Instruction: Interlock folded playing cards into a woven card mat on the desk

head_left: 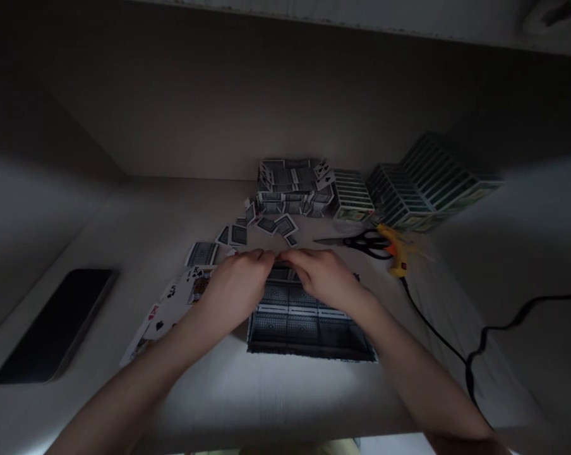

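My left hand and my right hand meet with fingers pinched over the far side of an open box. Between their fingertips is a thin dark piece that looks like a playing card, mostly hidden by the fingers. The box is built from playing cards with patterned dark backs facing inward. Face-up playing cards, a king and a five among them, lie fanned beside and partly behind my left wrist. Beyond my hands, several cut card pieces are scattered.
A lumpy block covered in cards stands at the back. To its right are stacked card boxes. Scissors and a yellow glue gun with a black cable lie right. A phone rests at left. An overhang crosses the top.
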`<action>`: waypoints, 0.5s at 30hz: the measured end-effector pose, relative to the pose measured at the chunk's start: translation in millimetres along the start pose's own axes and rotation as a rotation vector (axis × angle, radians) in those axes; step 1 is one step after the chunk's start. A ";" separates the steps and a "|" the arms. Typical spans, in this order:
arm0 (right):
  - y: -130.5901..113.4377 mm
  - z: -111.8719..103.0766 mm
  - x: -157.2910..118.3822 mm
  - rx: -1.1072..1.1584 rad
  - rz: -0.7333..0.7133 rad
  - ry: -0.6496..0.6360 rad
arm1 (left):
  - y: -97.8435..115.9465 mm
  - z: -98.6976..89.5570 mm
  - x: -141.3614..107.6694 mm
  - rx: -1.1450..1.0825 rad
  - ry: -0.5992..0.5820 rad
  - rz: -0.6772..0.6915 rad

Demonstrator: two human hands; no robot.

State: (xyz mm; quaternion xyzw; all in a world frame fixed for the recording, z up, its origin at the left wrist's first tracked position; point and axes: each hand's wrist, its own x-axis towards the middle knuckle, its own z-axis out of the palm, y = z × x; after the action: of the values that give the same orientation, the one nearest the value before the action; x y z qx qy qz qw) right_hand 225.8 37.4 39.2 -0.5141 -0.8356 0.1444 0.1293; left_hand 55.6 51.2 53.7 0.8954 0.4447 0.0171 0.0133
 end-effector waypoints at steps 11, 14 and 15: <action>1.8 0.3 -0.2 0.076 0.002 0.003 | -2.7 2.5 0.9 -0.095 -0.051 -0.024; 3.2 2.7 -0.2 0.082 0.011 0.020 | -1.7 -0.5 -1.1 -0.119 -0.082 -0.054; 3.4 3.1 -0.1 0.083 0.008 0.025 | -0.9 -1.4 -1.3 -0.126 -0.092 -0.056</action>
State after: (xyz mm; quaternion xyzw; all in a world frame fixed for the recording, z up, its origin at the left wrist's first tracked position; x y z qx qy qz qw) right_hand 227.5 38.4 35.0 -0.5134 -0.8251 0.1732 0.1602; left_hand 54.1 50.7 55.0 0.8799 0.4664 0.0036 0.0907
